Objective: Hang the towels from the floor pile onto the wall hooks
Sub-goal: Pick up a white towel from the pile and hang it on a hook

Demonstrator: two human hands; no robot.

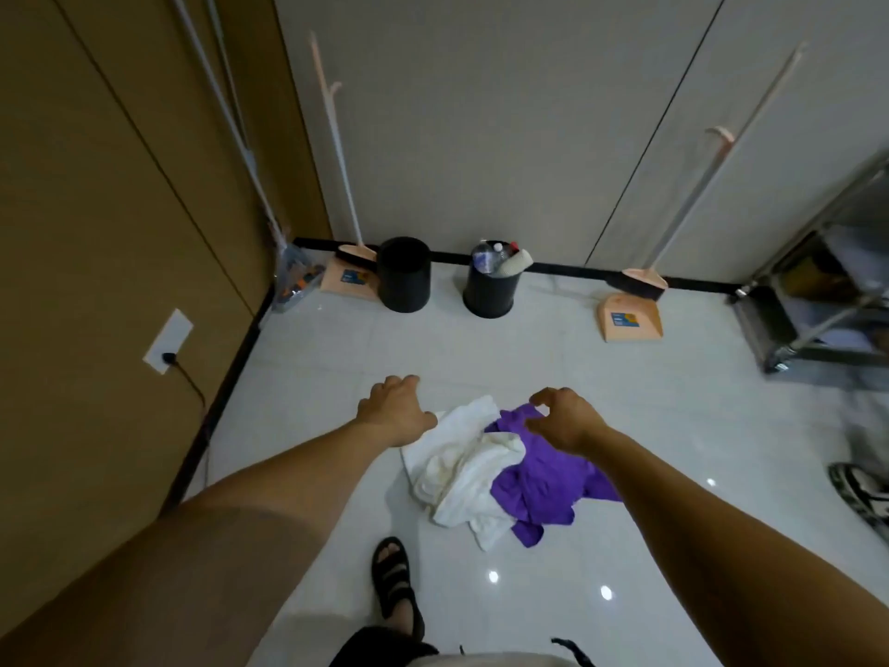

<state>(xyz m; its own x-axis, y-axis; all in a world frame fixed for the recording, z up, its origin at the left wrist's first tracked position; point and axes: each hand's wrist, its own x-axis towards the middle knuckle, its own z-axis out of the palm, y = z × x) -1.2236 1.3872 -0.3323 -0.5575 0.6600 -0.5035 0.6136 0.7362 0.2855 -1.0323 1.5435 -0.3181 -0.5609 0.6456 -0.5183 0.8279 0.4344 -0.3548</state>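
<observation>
A crumpled white towel and a purple towel lie in a pile on the glossy floor in front of me. Both my arms reach down toward the pile. My left hand hovers at the white towel's upper left edge, fingers loosely curled, holding nothing. Over the purple towel's top edge my right hand hangs with fingers loosely curled and nothing in them; whether it touches the cloth is unclear. No wall hooks are in view.
Two black bins stand by the far wall, flanked by two pink broom-and-dustpan sets. A metal shelf cart stands at right. A shoe lies at the right edge. My sandalled foot is below the pile.
</observation>
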